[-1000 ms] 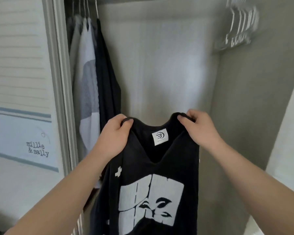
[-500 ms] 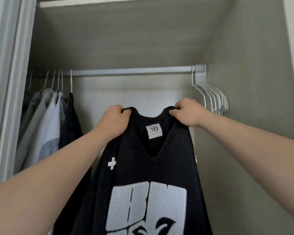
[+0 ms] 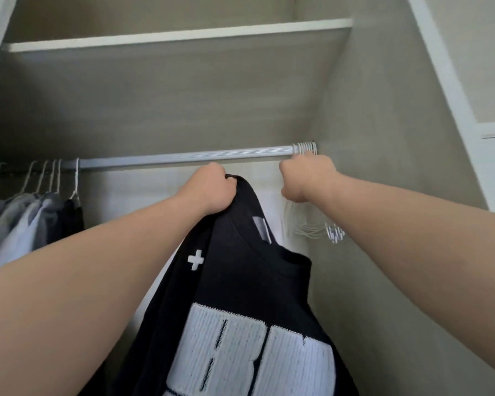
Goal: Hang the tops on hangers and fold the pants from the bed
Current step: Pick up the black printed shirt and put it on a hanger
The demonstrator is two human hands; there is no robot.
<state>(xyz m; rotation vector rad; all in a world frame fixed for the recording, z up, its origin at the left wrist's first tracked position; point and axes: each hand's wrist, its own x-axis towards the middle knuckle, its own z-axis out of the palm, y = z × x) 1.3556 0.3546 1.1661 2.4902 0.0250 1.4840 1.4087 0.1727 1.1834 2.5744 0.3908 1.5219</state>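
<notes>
On the black top (image 3: pixel 240 281), only a small white plus sign (image 3: pixel 196 260) at eleven o'clock from a large white block print (image 3: pixel 240 352), its dark strokes too cropped to read as letters, and at twelve o'clock a neck label (image 3: pixel 262 231) turned aside, unreadable.

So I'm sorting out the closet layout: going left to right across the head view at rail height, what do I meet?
Hung clothes → bare stretch of rail → left hand, gripping the black top → right hand, curled round the empty hangers.
</notes>
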